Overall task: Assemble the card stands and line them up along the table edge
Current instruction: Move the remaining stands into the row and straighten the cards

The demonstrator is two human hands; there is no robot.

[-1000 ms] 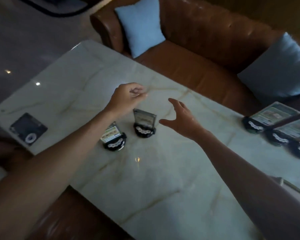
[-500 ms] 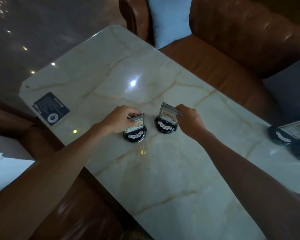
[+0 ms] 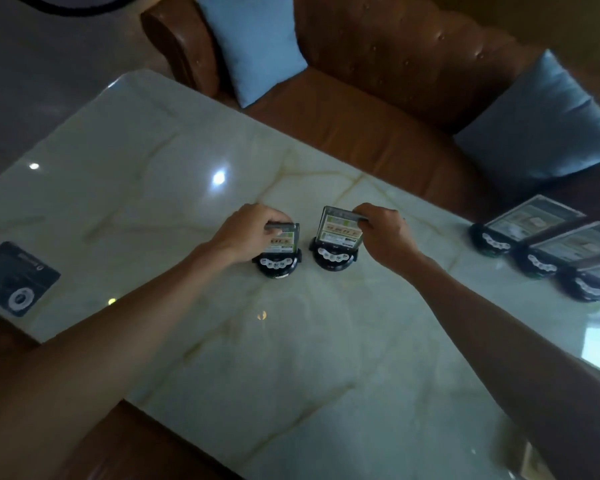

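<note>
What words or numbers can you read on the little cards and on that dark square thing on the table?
None can be read.
Clear card in the black round stand under the left hand: coloured printed bands, too blurred.
Clear card in the black round stand held by the right hand: printed lines, too blurred.
Three card stands at the right table edge: too small.
Dark square card with a white ring: pale marks, illegible.

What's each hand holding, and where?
Left hand grips the left stand's card at its top edge; right hand grips the right stand's card at its top right corner.
</note>
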